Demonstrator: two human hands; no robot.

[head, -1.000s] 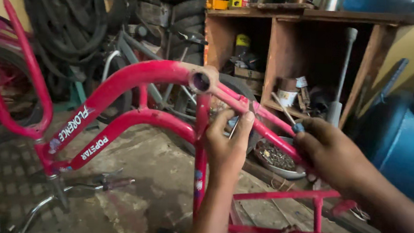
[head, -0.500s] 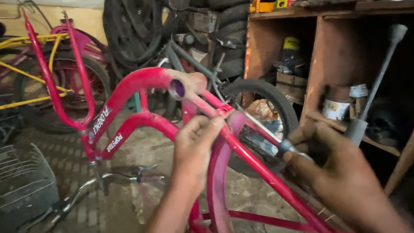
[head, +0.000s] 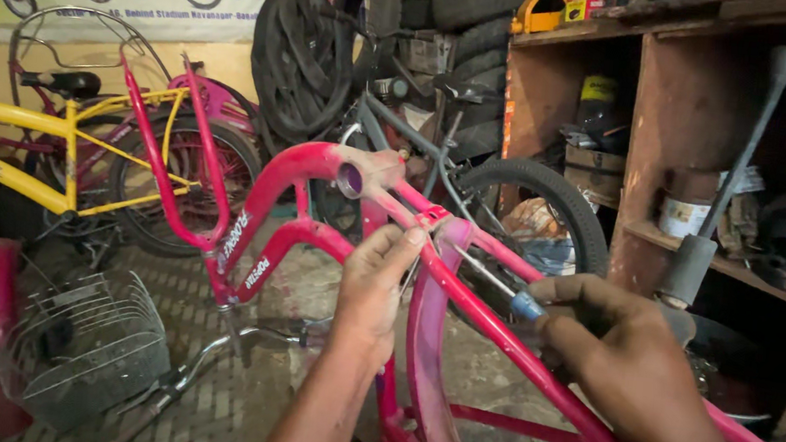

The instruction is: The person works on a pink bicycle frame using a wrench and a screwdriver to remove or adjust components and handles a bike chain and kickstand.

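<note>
An upturned pink steel bicycle frame (head: 321,172) fills the middle of the workshop, its open tube end facing the camera and its stays running down towards the person. Behind it, well beyond both hands, a yellow bicycle (head: 31,137) leans at the far left, a dark grey bicycle with a black tyre (head: 547,192) stands against a rough wooden shelf unit (head: 652,130), and a wire basket (head: 88,346) lies on the brick floor below the left forearm. A curved pink mudguard (head: 429,347) arcs down between the stays, just under the left hand (head: 373,286), whose fingertips pinch closed on the small bracket (head: 433,217) where the guard meets the frame, seemingly to steady it in line with the tool. The right hand (head: 618,354) is wrapped tight round a slim screwdriver with a blue-collared handle (head: 501,287), holding it low and slanted so the thin metal shaft points up at that same bracket, just beside the left fingertips. Whether the tip is seated in a screw is hard to tell, because the fingers hide the joint.
</note>
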